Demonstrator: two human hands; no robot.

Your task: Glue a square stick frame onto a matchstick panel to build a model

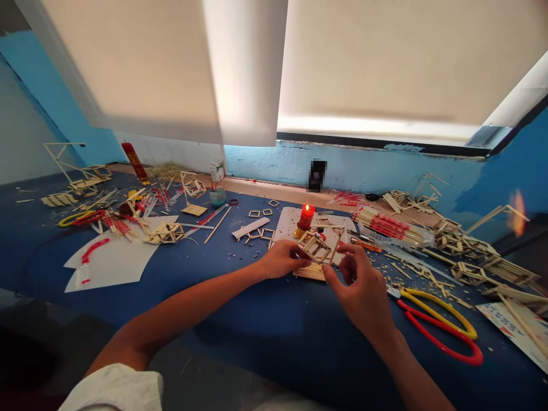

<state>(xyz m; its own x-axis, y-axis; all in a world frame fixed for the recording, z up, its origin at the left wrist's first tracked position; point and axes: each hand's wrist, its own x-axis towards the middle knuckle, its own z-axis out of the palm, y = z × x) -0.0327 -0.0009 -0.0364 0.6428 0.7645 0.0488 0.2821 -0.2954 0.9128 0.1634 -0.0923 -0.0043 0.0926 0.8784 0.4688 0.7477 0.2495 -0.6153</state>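
Observation:
My left hand [281, 260] is closed on the left side of a small open frame built of thin wooden sticks [317, 248], thumb below and fingers behind. My right hand [363, 288] has its thumb and index finger at the frame's right corner, the other fingers curled. The frame is tilted in the air over a flat panel of sticks laid side by side [309, 273]. Just behind it a lit red candle [307, 218] stands on a gold base, on a white sheet [282, 221]. Both palms are hidden from view.
Red-and-yellow-handled scissors [471, 357] lie right of my right hand. A wrapped bundle of sticks [385, 224], an orange cutter [366, 245] and piled stick frames [458, 240] are at right. Left are another sheet [124, 268], a stick cube [168, 233] and a glass jar [217, 197].

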